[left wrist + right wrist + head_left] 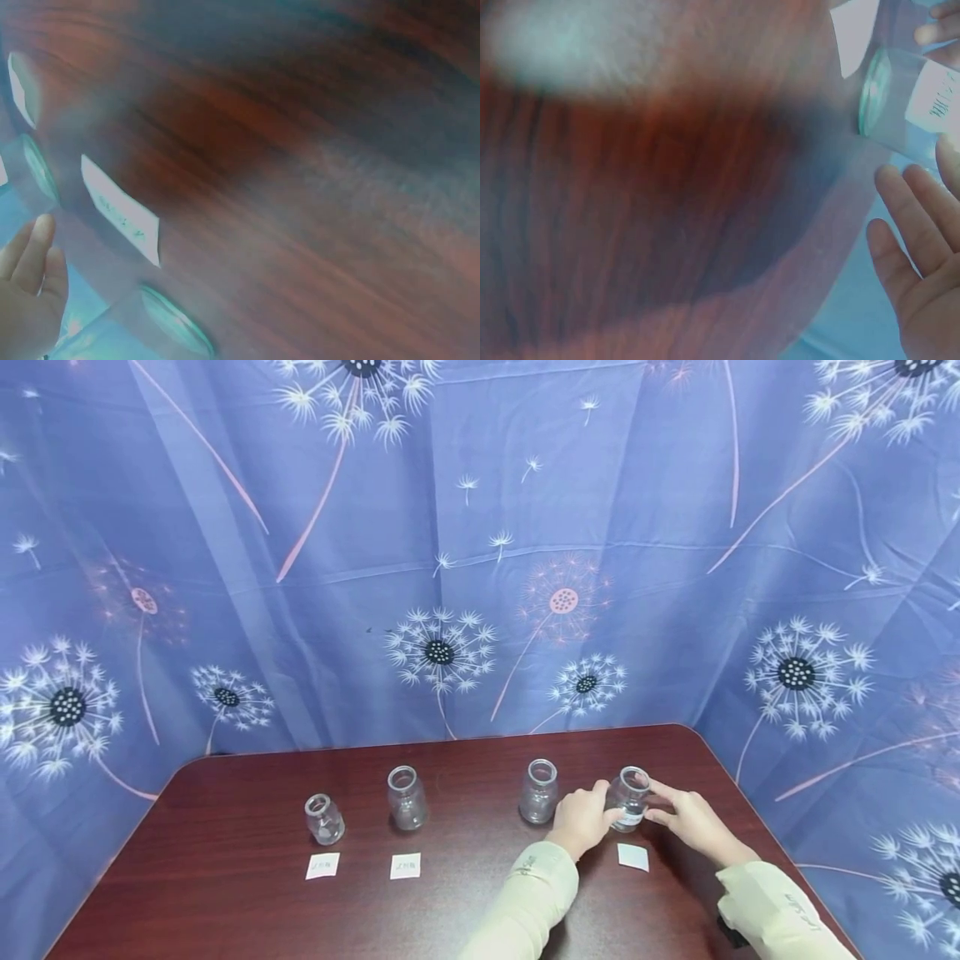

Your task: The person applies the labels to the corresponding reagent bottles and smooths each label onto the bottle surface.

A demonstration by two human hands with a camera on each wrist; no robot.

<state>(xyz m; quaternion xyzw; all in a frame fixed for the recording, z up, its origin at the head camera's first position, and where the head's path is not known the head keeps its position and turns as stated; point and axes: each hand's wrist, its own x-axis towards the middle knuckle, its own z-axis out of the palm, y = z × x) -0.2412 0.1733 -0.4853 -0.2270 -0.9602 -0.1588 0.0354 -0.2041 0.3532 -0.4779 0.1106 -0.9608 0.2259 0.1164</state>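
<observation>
At the table's right, a clear glass jar (628,797) with a white label (628,819) stands between my two hands. My left hand (581,822) is on its left side, the thumb reaching across to the label. On the other side, my right hand (697,822) has its index finger near the rim and its thumb beside the label. The right wrist view shows printed text on that label (934,97); the other right fingers (907,210) are extended, apart from the glass. Just left of my left hand stands another empty-looking glass jar (538,793).
A small jar (325,820) and a bigger jar (407,799) stand further left. In front are paper cards (322,866), one more card (406,866), and a card (633,857) by the right jar. The left wrist view shows a printed card (120,210). A blue curtain (480,568) hangs behind.
</observation>
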